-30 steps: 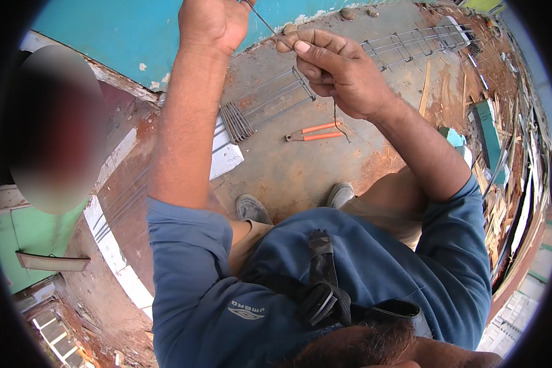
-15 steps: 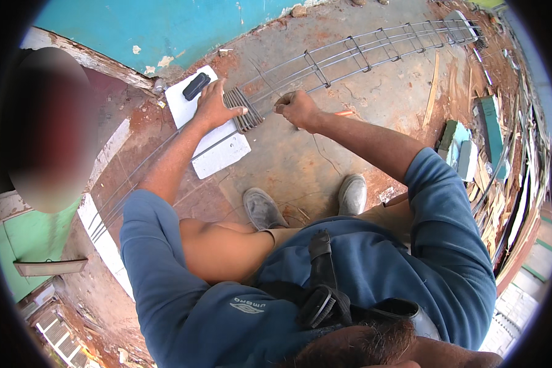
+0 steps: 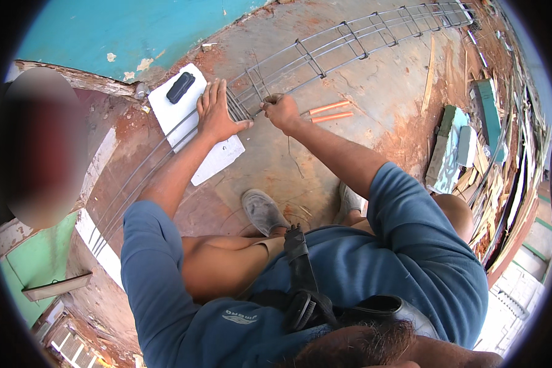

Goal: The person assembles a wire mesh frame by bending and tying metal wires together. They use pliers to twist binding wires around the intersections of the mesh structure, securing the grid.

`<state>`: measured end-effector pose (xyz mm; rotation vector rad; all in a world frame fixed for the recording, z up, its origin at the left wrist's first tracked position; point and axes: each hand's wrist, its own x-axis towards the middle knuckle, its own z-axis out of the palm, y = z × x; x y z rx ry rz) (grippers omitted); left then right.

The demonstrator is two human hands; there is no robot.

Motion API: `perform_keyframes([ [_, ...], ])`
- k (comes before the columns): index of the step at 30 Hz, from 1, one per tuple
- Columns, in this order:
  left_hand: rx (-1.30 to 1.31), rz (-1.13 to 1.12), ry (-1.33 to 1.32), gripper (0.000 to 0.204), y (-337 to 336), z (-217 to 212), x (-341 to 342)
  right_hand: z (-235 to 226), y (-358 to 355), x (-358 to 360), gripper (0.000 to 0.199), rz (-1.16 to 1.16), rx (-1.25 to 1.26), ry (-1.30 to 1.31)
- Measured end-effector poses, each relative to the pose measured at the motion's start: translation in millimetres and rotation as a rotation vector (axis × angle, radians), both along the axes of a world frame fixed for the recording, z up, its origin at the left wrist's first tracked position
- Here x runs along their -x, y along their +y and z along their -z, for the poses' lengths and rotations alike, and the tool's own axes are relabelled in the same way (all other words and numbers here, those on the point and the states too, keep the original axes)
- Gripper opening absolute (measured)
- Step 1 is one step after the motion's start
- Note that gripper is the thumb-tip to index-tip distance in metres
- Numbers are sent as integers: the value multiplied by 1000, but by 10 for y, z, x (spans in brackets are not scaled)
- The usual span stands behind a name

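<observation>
Place: rough building site
Upper right: long grey steel rebar cage (image 3: 354, 39)
Right edge: heaped splintered pale wood scraps (image 3: 495, 208)
Upper left: chipped turquoise wall (image 3: 129, 30)

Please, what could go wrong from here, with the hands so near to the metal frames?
The left hand is right beside the stacked metal frames, so its fingers might be pinched if they slide. It could also knock the black object off the white slab. The orange-handled pliers lie close to the right hand and might be bumped.
</observation>
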<state>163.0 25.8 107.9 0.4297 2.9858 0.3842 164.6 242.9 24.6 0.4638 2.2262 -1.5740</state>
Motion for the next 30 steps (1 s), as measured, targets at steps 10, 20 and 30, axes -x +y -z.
perform_keyframes([
  [10, -548, -275, -221, 42, 647, 364, 16, -237, 95, -19, 28, -6, 82, 4],
  [20, -460, -554, -466, 33, 1216, 296, 188, -104, 424, 45, 24, -36, 345, 58],
  [30, -700, -408, -562, 31, 972, 602, 232, -1331, 1448, -17, 35, -294, -97, 108],
])
